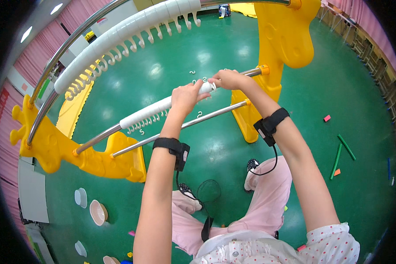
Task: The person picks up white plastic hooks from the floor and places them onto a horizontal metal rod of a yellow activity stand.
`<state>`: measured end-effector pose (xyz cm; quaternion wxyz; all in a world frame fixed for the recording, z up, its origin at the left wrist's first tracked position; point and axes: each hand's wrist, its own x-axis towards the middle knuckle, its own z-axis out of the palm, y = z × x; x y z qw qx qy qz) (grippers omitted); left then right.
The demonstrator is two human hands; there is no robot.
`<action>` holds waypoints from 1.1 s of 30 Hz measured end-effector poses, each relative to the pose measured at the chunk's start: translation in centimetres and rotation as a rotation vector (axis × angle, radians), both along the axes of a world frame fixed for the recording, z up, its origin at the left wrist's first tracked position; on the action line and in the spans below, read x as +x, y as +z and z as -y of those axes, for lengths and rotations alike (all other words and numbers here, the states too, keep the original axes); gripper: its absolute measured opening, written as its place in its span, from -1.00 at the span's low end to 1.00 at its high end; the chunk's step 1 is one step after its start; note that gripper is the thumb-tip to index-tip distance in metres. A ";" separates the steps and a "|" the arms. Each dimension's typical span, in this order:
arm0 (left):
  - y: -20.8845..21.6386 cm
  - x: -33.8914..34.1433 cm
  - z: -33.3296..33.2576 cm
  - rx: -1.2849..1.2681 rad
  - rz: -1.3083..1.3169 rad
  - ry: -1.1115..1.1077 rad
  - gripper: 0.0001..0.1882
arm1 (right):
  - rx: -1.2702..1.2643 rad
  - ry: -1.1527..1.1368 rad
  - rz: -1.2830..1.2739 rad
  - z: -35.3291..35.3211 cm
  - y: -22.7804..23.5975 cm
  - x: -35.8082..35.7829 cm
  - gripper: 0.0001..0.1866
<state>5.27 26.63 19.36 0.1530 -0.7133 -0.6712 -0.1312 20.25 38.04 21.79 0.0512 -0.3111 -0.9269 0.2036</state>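
A rack with yellow giraffe-shaped ends (86, 160) and metal bars stands before me. White ring hooks (147, 113) sit side by side on its middle bar (99, 138), their curved ends hanging down. My left hand (185, 97) is closed round this row near its right end. My right hand (228, 80) pinches a white hook (214, 86) at the end of the row, partly hidden by the fingers. A longer row of white hooks (132, 33) fills much of the upper bar. Below both hands runs a lower bar (193, 122) without hooks.
Loose white S-shaped hooks (199, 114) lie on the green floor beyond the bars. Bowls (98, 213) stand at lower left. Green sticks (336, 161) and a pink block (327, 118) lie at right. A cable (273, 165) hangs from my right forearm.
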 end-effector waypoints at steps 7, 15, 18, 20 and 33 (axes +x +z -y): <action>-0.2 1.0 0.0 0.028 0.003 0.005 -0.56 | -0.191 0.311 -0.005 -1.9 -0.1 1.2 -0.56; 0.0 0.6 -0.1 0.029 -0.012 -0.007 -0.59 | 0.447 0.053 -0.146 0.6 -3.8 1.0 -0.58; 0.1 0.3 -0.1 0.029 -0.009 0.001 -0.59 | 0.679 0.026 -0.303 1.0 -4.2 0.6 -0.65; 0.2 0.0 -0.1 0.050 -0.007 -0.004 -0.59 | 0.663 0.033 -0.306 0.9 -4.5 0.4 -0.63; -0.2 1.4 0.2 0.033 0.033 0.012 -0.55 | 0.221 0.139 -0.314 0.2 -3.1 2.8 -0.62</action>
